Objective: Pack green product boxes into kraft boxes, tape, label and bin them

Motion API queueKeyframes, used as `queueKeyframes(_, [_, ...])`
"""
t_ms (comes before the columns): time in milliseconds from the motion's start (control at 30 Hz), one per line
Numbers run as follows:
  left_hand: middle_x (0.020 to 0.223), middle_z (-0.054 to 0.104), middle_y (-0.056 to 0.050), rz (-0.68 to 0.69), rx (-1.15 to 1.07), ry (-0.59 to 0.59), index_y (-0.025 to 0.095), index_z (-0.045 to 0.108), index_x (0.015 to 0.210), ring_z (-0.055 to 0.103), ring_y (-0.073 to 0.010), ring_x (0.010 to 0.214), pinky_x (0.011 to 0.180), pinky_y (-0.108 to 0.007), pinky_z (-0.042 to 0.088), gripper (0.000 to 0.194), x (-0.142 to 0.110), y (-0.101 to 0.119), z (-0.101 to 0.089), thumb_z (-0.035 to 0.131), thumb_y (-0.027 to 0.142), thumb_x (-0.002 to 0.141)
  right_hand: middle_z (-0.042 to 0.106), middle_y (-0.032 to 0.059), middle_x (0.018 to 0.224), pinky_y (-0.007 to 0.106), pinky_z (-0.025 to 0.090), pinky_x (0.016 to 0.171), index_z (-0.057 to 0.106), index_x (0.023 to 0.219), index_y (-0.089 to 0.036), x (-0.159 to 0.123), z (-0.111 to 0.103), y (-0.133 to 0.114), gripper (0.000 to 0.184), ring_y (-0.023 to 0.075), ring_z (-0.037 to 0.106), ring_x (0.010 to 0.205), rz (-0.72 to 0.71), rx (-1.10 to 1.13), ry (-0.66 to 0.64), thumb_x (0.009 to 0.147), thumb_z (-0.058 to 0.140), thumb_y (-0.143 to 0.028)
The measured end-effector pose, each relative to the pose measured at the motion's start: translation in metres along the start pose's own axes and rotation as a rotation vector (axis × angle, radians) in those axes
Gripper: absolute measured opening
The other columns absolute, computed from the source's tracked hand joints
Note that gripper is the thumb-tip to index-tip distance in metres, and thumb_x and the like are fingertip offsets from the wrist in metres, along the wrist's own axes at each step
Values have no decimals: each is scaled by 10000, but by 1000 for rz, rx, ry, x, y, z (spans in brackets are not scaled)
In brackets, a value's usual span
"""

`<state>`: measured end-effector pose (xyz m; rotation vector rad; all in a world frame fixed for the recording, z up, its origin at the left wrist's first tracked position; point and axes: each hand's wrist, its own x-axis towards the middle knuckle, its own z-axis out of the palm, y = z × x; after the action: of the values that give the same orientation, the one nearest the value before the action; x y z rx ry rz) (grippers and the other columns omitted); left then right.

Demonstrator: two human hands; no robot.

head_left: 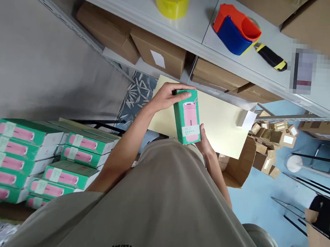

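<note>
A green box (pixel 188 117) printed with a pink tumbler stands tilted between my two hands, in front of my shirt. My left hand (pixel 168 96) grips its far end, thumb across the printed front and fingers over the top edge. From the right, my right hand (pixel 205 141) holds the near lower corner; its thumb shows and its other fingers are hidden. A pale label crosses the lower front of the box. Beneath it lies a cream-coloured board (pixel 219 118), with a small white box (pixel 245 119) on its right end.
Stacked green boxes (pixel 78 154) stand at left. The shelf (pixel 195 29) ahead carries yellow tape (pixel 173 2), a red-and-blue tape dispenser (pixel 236 30) and a utility knife (pixel 271 57). Cartons (pixel 159 50) fill the level below. Small brown boxes (pixel 273 143) and an open carton (pixel 238 165) lie right.
</note>
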<state>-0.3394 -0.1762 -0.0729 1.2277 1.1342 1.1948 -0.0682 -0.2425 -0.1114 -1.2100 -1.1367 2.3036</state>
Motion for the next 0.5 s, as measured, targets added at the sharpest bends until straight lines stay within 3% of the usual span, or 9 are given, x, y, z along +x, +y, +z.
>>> queueKeyframes(133, [1238,871,-108,31,48,89,212,906,1122,794,-282,1183,1070,-417,606,412,2,-14,8,924,565,910,722,46,922,345,621,710,751,1170,-235,-12,-3,-14,652,231,690,840,-137,-217,88,978,699,-856])
queueKeyframes(300, [1228,854,-114,29,45,257,220,871,1114,766,-282,1242,1119,-421,578,472,7,-29,25,917,637,898,743,51,1033,327,627,764,750,1185,-246,-8,7,-12,618,231,674,953,-206,-189,160,962,732,-821])
queueKeyframes(400, [1404,802,-113,-1,-114,381,273,804,1322,696,-291,1434,1199,-412,538,625,-1,-37,37,843,756,926,770,61,1068,335,652,780,750,1242,-245,-3,10,-4,671,244,709,1002,-189,-108,188,949,719,-848])
queueKeyframes(500, [1390,815,-110,-189,-401,292,288,762,1398,732,-336,1405,1150,-449,599,716,-26,-49,47,743,844,948,787,66,1029,353,673,799,757,1257,-232,1,9,0,722,256,747,1014,-169,-4,174,931,726,-875])
